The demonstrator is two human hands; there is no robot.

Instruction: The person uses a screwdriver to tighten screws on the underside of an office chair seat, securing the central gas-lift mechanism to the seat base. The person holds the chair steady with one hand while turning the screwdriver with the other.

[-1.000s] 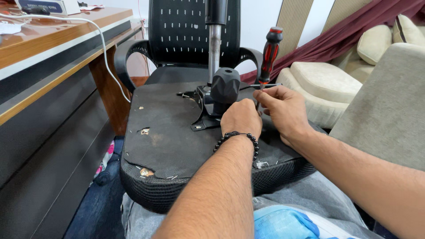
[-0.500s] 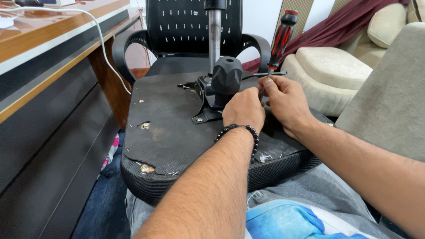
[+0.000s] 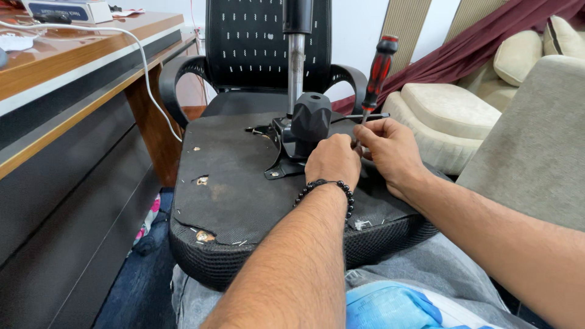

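Upturned chair seat (image 3: 244, 183) fills your lap, its black underside facing you, torn in a few spots near the front edge. Behind it stands a second office chair (image 3: 268, 55) with a mesh back, and the wooden desk (image 3: 73, 61) runs along your left with a white cable (image 3: 152, 85) trailing off it. Cream cushions (image 3: 451, 116) sit to your right.

At the seat's centre the metal mounting plate (image 3: 280, 164) carries a black ribbed knob (image 3: 311, 119) and the upright gas cylinder (image 3: 296, 67). That mechanism is where your work sits, just beside both hands.

Your left hand (image 3: 334, 161) rests knuckles-up on the plate's right side, fingers curled down onto it; whether they pinch anything beneath, you cannot tell from here. Your right hand (image 3: 390, 149) is clenched around the lower shaft of the red-and-black screwdriver (image 3: 378, 67), whose handle tilts up and away, with the tip hidden between your hands.

You seem to be seating the tip on a fastener of the plate. The next move probably calls for keeping the blade square in the screw head, pressing down firmly, and shifting your grip up to the handle before turning.
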